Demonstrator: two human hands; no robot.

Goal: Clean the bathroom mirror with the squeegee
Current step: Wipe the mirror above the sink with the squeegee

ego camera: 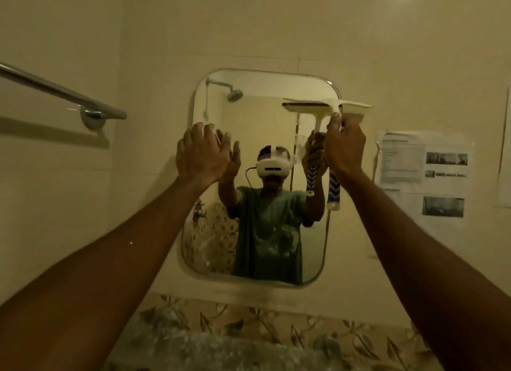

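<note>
In the head view, your right hand (pixel 344 146) is closed around the handle of the squeegee (pixel 336 138), and its blade lies at the top right corner of the mirror (pixel 221 232), probably to begin a stroke downward. Your left hand (pixel 203 155) is open and empty, flat near the glass, perhaps for balance.

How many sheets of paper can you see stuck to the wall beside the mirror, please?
3 that I can make out: a printed sheet right of the mirror, a second sheet just below it, and a third paper cut off at the frame's right edge.
</note>
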